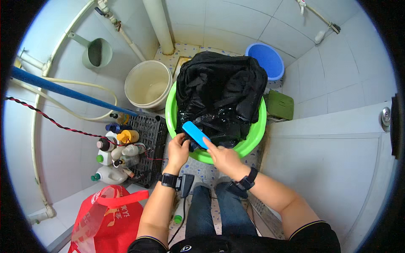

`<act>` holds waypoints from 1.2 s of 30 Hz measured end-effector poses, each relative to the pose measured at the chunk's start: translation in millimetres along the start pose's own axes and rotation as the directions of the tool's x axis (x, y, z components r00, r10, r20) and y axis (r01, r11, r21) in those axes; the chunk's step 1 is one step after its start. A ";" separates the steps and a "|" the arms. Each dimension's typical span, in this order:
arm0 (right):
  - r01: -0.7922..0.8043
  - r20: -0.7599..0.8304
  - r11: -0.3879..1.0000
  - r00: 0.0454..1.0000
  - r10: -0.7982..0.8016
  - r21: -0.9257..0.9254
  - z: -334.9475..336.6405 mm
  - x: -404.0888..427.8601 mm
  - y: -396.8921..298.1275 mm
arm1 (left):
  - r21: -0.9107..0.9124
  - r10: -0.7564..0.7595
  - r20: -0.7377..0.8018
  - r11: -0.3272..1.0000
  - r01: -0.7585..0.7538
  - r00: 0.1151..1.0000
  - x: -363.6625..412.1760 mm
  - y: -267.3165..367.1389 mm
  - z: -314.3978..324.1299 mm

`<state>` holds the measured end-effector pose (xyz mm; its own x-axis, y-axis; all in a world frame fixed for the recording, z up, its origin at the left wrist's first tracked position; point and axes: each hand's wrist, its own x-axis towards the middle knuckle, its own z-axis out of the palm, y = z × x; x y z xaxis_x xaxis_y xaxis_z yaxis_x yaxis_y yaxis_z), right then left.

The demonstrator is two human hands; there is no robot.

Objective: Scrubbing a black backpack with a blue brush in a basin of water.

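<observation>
A bright green plastic basin [260,134] stands on the floor before me, heaped with wet black fabric [218,85] that rises above its far rim. My right hand [225,160] grips the near end of a blue scrubbing brush [194,133], its flat back turned up and its bristles hidden. The brush lies over the cloth at the basin's near left. Just left of it, my left hand [178,151] pinches an edge of the black fabric at the rim. Water glistens on the cloth around the brush.
Left of the basin are a white bucket [130,87] and a black plastic crate [152,134] with several bottles beside it. A blue basin [269,60] and a green lidded bin [280,105] stand beyond, right. A red bag [117,218] sits near left; a white door [322,164] flanks my right.
</observation>
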<state>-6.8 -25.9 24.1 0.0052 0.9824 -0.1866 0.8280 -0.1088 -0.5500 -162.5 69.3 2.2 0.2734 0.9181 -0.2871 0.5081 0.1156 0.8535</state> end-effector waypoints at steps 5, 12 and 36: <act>-0.112 -0.032 0.961 0.994 0.107 -0.252 -22.5 -8.9 65.8 | -0.026 -0.025 0.035 0.999 0.026 0.999 -3.6 20.7 1.6; -0.025 -0.007 0.999 1.000 0.025 0.023 -18.5 -9.2 -0.5 | 0.312 0.162 -0.096 0.942 -0.125 0.982 -5.9 18.4 5.6; -0.136 -0.329 0.984 0.930 0.166 0.113 -68.7 -26.7 106.0 | 0.101 0.224 -0.225 0.973 -0.206 0.948 39.5 48.7 -34.4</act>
<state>119.4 -53.2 26.7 0.3269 0.9451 0.0032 0.7510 -0.2577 -0.6080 -155.0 124.2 47.4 0.1893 0.9818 0.0172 0.5205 -0.1152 0.8461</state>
